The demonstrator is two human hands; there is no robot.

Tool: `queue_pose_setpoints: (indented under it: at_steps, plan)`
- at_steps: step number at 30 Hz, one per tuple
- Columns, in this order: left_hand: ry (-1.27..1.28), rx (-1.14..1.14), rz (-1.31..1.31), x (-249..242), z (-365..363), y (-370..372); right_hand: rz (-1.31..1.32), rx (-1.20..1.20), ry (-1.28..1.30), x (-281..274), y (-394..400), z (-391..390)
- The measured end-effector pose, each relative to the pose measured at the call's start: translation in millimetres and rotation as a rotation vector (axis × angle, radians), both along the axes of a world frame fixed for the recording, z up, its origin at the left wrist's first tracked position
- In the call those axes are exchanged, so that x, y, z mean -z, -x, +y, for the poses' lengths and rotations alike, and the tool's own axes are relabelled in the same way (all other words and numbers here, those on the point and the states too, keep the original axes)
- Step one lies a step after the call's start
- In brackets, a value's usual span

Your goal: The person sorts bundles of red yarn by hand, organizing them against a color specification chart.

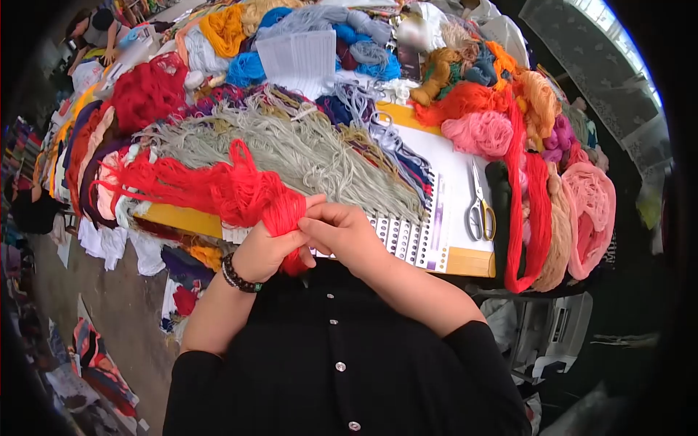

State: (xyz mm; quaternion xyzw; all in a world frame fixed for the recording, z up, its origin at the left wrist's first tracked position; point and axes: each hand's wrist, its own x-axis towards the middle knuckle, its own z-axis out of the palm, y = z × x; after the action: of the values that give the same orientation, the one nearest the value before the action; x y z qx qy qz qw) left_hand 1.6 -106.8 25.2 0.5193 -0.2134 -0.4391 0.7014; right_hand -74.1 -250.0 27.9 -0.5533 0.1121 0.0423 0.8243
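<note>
A bundle of red yarn (243, 192) stretches from the left of the table to my hands, its far end loose and tangled. My left hand (270, 251) is wrapped round the near end of it, and a short red tail hangs below the palm. Against the same end, my right hand (340, 231) has thumb and fingers pinched together; whether a strand is between them I cannot make out. Just beyond lie grey-green yarn strands (283, 149), fastened along a card with punched holes (400, 240).
Scissors (480, 211) lie on white paper at the right. A red skein (536, 225) and a pink skein (587, 218) hang over the right edge. Orange yarn (222, 33) and a white paper sheet (297, 62) are at the back. Another person (102, 33) is at the far left.
</note>
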Motion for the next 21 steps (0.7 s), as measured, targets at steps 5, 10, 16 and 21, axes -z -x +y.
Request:
queue_pose_setpoints:
  at_steps: [5, 10, 16, 21]
  plan:
    - [-0.044, 0.073, -0.078, -2, 9, -6, -0.050, 0.002, -0.054, 17, -1, -3]
    - [-0.073, -0.026, -0.049, -2, 8, -2, -0.098, 0.033, -0.066, 14, 2, -7]
    - [-0.062, -0.078, -0.023, 3, 1, 9, 0.003, 0.039, 0.021, 8, 1, -2]
    - [-0.112, -0.015, -0.133, 4, 14, 1, -0.063, 0.030, -0.042, 13, 3, -1]
